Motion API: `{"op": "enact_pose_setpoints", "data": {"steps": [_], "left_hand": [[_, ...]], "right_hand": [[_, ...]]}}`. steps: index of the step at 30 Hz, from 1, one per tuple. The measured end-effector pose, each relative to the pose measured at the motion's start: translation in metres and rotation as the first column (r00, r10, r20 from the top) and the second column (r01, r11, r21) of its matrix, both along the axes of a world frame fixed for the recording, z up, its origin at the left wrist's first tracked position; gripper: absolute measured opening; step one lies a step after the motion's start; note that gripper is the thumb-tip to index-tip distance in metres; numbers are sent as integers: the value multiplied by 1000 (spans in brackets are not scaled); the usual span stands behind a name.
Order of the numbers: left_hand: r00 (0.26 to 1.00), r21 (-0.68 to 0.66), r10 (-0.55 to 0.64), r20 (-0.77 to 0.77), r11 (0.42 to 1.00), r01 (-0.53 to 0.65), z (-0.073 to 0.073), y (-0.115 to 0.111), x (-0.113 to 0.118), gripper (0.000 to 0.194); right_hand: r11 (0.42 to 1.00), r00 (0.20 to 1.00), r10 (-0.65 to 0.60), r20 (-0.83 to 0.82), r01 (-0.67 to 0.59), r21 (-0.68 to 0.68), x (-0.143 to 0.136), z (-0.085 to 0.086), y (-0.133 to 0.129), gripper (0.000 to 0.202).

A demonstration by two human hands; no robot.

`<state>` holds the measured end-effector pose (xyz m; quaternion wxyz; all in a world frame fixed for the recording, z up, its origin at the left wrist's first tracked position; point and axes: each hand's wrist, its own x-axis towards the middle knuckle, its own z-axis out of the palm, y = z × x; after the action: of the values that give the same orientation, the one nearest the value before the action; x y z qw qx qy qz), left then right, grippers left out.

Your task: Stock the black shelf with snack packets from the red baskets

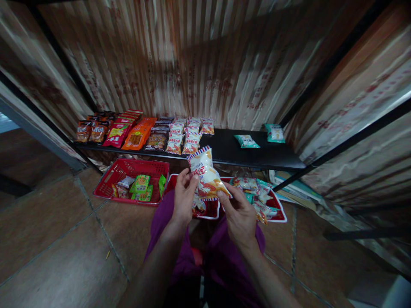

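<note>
Between both hands, in front of the shelf, I hold a white and orange snack bag [207, 173] with a striped top edge. My left hand [183, 194] grips its left side, thumb on the front. At the lower right corner, my right hand [240, 214] pinches the bag with thumb and fingers. Matching snack bags [192, 141] stand in rows on the black shelf [218, 147] just beyond. Under the held bag, a red basket [212, 210] with a few packets is partly hidden by it and my hands.
Left on the floor, a red basket [109, 176] holds green packets [141, 184]. At right, another basket [284, 214] is heaped with snack bags [257, 192]. Orange packs [139, 133], red packs [119, 130] and two teal bags [246, 141] lie on the shelf. Black posts [327, 68] frame it.
</note>
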<state>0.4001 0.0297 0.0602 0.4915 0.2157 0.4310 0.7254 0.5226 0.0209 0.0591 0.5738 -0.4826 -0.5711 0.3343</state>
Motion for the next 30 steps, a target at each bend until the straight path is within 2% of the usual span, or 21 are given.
{"op": "enact_pose_setpoints", "data": {"steps": [3, 5, 8, 10, 14, 22, 25, 27, 29, 30], "left_hand": [[995, -3, 54, -84, 999, -55, 0, 0, -1, 35], [998, 24, 14, -53, 1000, -13, 2, -3, -1, 30], [995, 72, -85, 45, 994, 82, 8, -8, 1, 29], [992, 91, -107, 68, 991, 101, 12, -10, 2, 31], [997, 80, -75, 35, 994, 72, 13, -9, 3, 31], [999, 57, -51, -17, 997, 52, 14, -6, 4, 34], [997, 76, -78, -27, 994, 80, 13, -6, 4, 37], [997, 63, -81, -17, 995, 82, 10, -6, 3, 37], [997, 53, -73, 0, 996, 72, 8, -6, 2, 38], [997, 55, -74, 0, 996, 74, 6, -6, 1, 38]], "right_hand": [[969, 965, -55, 256, -10, 245, 1, 4, -4, 23], [930, 926, -86, 368, -58, 364, 1, 5, -6, 27], [866, 860, -133, 493, -141, 480, 1, 3, -7, 40], [832, 826, -158, 541, -183, 523, 1, 1, -8, 48], [805, 793, -176, 583, -225, 549, 1, -6, -11, 55], [810, 750, -159, 642, -273, 519, -3, -23, -15, 43], [820, 742, -128, 658, -294, 491, -4, -23, -17, 40], [822, 743, -45, 668, -353, 447, -2, -20, -19, 40], [810, 774, 27, 633, -388, 440, 2, -14, -20, 44], [808, 803, 26, 596, -368, 460, 5, -10, -18, 46]]}}
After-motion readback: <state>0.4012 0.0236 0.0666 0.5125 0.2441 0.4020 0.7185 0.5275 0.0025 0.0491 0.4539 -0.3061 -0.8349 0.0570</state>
